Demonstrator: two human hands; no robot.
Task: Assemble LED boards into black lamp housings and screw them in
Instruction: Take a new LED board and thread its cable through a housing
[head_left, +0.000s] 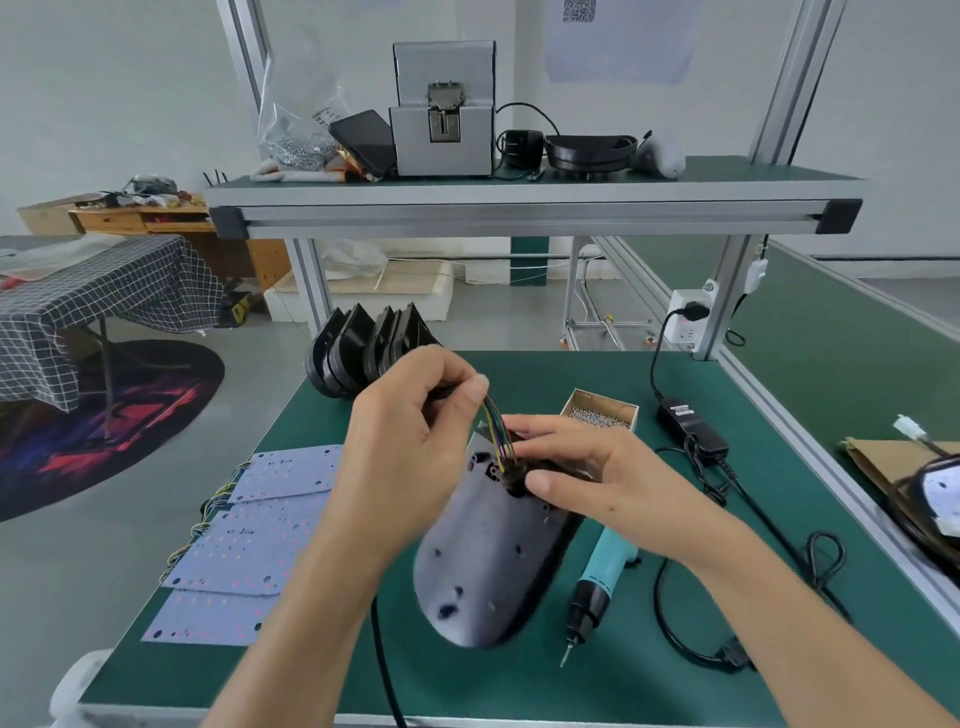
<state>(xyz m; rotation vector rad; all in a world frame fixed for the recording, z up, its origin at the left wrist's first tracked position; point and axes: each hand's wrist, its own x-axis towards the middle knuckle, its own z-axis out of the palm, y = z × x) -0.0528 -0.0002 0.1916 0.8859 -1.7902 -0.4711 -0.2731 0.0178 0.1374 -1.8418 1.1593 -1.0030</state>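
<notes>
A white LED board (483, 561) lies tilted in a black lamp housing (550, 556) held above the green table (623, 691). My left hand (410, 436) pinches the board's bundle of coloured wires (497, 431) at its top. My right hand (587, 473) grips the housing's upper end, thumb on the board's top edge. A teal electric screwdriver (597, 582) lies on the table to the right. A small cardboard box of screws (600, 410) sits behind my right hand. Several spare LED boards (249, 540) lie in a stack at the left.
Several empty black housings (363, 348) stand at the table's far left edge. A black power adapter (691, 428) and its cables (680, 623) run along the right side. A shelf (519, 208) overhead carries a grey screw feeder (441, 119). Another lamp (935, 499) lies on the neighbouring bench.
</notes>
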